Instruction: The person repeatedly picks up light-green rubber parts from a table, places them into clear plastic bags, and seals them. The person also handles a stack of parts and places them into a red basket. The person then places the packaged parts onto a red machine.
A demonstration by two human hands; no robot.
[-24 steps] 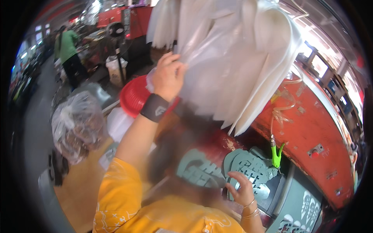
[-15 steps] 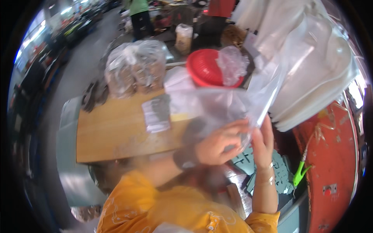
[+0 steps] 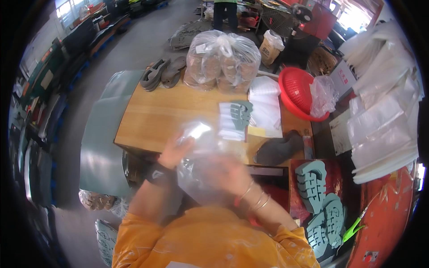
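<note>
A clear plastic bag (image 3: 194, 176) hangs in front of my body, over the near edge of the wooden table (image 3: 152, 111). My left hand (image 3: 175, 151) grips its upper left side, thumb toward the middle. At its right side my right hand (image 3: 229, 173) is closed on the film, its fingers smeared by motion. Nothing shows inside the bag. Beyond it, a grey-green cut-out sole piece (image 3: 241, 115) lies on white paper (image 3: 229, 134). A dark grey glove-like item (image 3: 280, 146) rests to the right of the hands.
A tied clear bag of brown shoe-like pieces (image 3: 222, 67) stands at the table's far side, beside grey sandals (image 3: 161, 73). Right of it sits a red basket (image 3: 297, 96). White plastic bags (image 3: 384, 120) hang at right, above green sole pieces (image 3: 313, 183) and a green-handled tool (image 3: 353, 230).
My hands have moved left with the plastic bag, away from the hanging white bags. The view has swung right, and the hands are now farther apart.
</note>
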